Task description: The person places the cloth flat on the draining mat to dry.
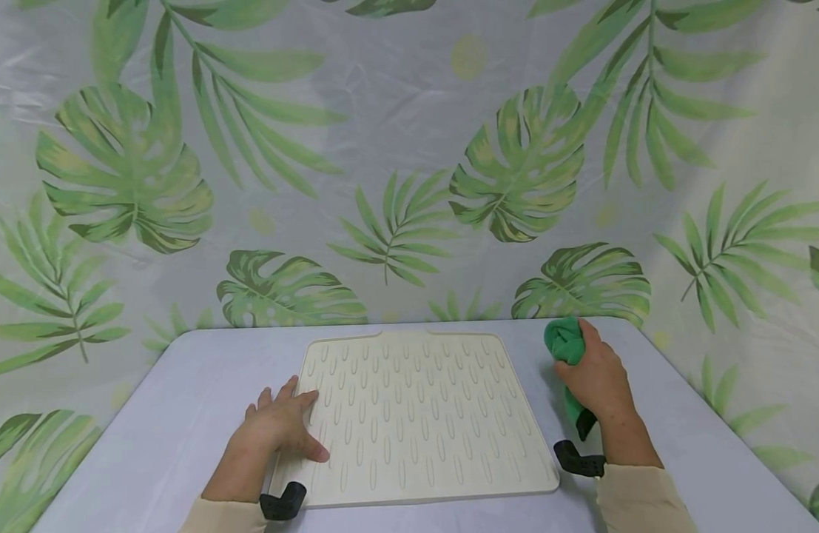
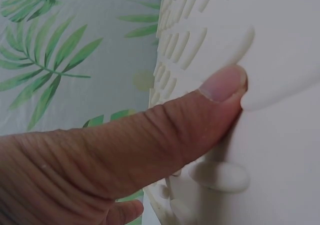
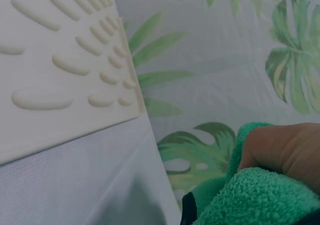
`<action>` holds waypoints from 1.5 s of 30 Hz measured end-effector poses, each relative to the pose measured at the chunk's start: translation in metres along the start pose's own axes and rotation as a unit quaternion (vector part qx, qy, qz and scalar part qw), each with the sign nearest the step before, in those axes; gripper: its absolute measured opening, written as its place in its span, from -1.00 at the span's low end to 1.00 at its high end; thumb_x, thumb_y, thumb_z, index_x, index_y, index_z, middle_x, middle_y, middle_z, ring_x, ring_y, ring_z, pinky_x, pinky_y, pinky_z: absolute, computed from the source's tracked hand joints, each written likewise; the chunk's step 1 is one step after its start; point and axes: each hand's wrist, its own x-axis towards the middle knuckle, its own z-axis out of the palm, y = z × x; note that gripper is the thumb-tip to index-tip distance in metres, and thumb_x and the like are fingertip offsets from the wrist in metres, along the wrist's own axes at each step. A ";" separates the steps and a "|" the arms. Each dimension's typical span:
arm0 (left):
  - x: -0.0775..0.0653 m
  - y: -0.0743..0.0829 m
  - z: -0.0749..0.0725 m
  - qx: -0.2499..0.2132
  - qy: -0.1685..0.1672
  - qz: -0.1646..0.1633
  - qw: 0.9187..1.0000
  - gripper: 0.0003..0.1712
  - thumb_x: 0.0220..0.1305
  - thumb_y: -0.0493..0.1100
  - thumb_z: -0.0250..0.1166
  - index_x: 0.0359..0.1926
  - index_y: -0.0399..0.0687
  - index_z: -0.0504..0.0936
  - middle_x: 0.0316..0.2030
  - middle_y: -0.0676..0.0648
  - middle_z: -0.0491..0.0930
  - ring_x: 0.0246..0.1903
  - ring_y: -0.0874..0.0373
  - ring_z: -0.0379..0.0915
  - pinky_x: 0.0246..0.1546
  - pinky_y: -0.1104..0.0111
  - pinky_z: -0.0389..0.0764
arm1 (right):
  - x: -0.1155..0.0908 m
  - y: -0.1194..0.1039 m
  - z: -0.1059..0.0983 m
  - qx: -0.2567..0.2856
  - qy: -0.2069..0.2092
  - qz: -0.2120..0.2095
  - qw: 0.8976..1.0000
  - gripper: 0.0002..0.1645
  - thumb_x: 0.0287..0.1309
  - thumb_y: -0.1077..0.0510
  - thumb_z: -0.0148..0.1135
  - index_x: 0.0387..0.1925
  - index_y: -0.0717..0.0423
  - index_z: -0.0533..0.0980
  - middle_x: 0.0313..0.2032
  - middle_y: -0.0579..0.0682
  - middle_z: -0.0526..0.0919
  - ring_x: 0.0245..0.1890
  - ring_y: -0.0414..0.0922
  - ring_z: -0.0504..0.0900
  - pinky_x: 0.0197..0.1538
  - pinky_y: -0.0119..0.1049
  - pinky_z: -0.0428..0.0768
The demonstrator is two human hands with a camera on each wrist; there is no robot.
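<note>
A cream mat point(image 1: 409, 414) with rows of raised oval ridges lies flat on the white-covered table. My left hand point(image 1: 272, 422) rests at the mat's left edge, fingers spread. In the left wrist view its thumb point(image 2: 200, 105) touches the ridged surface. My right hand point(image 1: 595, 374) grips a bunched green towel point(image 1: 565, 342) to the right of the mat. Close up in the right wrist view, the towel point(image 3: 260, 200) looks fluffy and has a dark edge; most of the right fingers are hidden there.
The white tabletop point(image 1: 203, 377) stretches to both sides of the mat. Behind it hangs a pale curtain point(image 1: 409, 133) printed with green leaves. Black wrist mounts point(image 1: 282, 502) sit on both wrists.
</note>
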 end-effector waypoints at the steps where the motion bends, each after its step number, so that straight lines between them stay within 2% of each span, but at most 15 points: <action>1: 0.000 0.000 0.000 0.000 -0.001 0.000 1.000 0.36 -0.56 0.18 0.77 0.43 0.00 0.45 0.59 -0.35 -0.02 0.50 -0.63 -0.24 0.39 -0.49 -0.02 | 0.000 0.000 0.000 0.003 0.001 0.001 1.000 0.09 0.17 0.09 0.27 0.58 0.27 -0.06 0.18 0.61 0.41 -0.02 0.39 0.53 -0.20 0.19 0.58; 8: 0.000 0.002 -0.001 0.000 -0.001 0.004 1.000 0.35 -0.55 0.16 0.77 0.43 -0.03 0.46 0.58 -0.37 -0.02 0.50 -0.64 -0.24 0.39 -0.49 -0.03 | 0.000 -0.001 0.002 0.016 0.009 0.007 1.000 0.10 0.17 0.10 0.29 0.59 0.26 -0.06 0.21 0.61 0.39 0.05 0.42 0.50 -0.15 0.24 0.58; 18: -0.001 0.002 -0.001 -0.004 0.000 -0.003 1.000 0.35 -0.57 0.16 0.78 0.43 -0.01 0.46 0.59 -0.34 -0.02 0.50 -0.63 -0.25 0.37 -0.52 -0.01 | -0.001 -0.005 0.003 0.022 0.044 0.016 0.999 0.09 0.20 0.02 0.37 0.58 0.25 0.00 0.24 0.60 0.38 0.14 0.49 0.46 -0.07 0.36 0.57; 24: -0.001 0.002 -0.002 -0.006 -0.001 -0.003 1.000 0.35 -0.57 0.16 0.77 0.42 -0.01 0.47 0.59 -0.35 -0.02 0.50 -0.63 -0.25 0.37 -0.52 -0.01 | -0.001 -0.007 0.002 0.032 0.060 0.021 0.997 0.07 0.19 0.06 0.37 0.58 0.22 0.02 0.25 0.57 0.39 0.16 0.48 0.45 -0.02 0.38 0.54; 31: -0.001 0.001 -0.001 -0.006 -0.002 0.002 1.000 0.34 -0.55 0.15 0.77 0.43 -0.01 0.46 0.59 -0.36 -0.03 0.50 -0.63 -0.26 0.39 -0.50 -0.03 | -0.002 -0.008 0.000 0.033 0.061 0.021 0.997 0.06 0.19 0.09 0.36 0.58 0.22 0.03 0.24 0.56 0.39 0.16 0.47 0.45 -0.01 0.39 0.53; 38: 0.000 0.002 -0.001 -0.006 -0.001 -0.001 1.000 0.35 -0.57 0.16 0.77 0.43 -0.01 0.46 0.59 -0.36 -0.04 0.50 -0.64 -0.26 0.38 -0.50 -0.03 | -0.003 -0.012 0.000 0.054 0.080 0.008 0.995 0.03 0.19 0.10 0.35 0.57 0.21 0.07 0.29 0.53 0.39 0.20 0.44 0.44 0.01 0.35 0.52; 45: 0.001 0.002 -0.001 -0.001 -0.001 -0.002 1.000 0.35 -0.56 0.17 0.77 0.43 -0.01 0.46 0.59 -0.36 -0.03 0.50 -0.64 -0.25 0.38 -0.51 -0.02 | -0.005 -0.021 -0.002 0.071 0.073 -0.008 0.995 0.04 0.21 0.07 0.35 0.58 0.17 0.05 0.35 0.49 0.36 0.23 0.40 0.44 0.03 0.32 0.55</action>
